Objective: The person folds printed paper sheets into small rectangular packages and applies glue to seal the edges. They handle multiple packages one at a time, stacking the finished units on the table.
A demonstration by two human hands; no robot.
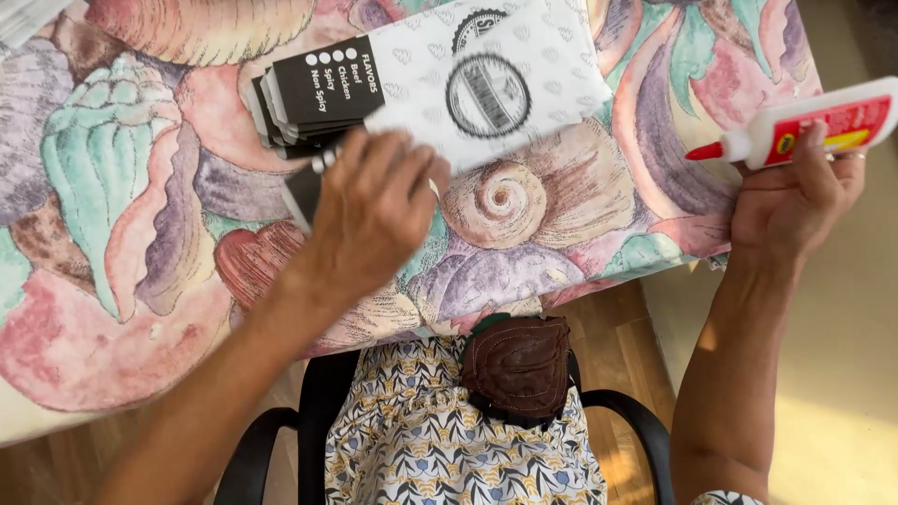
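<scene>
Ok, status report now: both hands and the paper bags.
Left hand flat on a white paper bag, beside the stack of black-topped bags. Right hand has its grip on a white glue bottle, red tip capped. Nothing blocking on the shell-print tablecloth.

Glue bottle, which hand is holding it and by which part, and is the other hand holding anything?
The right hand holds the glue bottle around its body, nozzle pointing left. The left hand rests on a white paper bag; any grip there cannot be told.
</scene>
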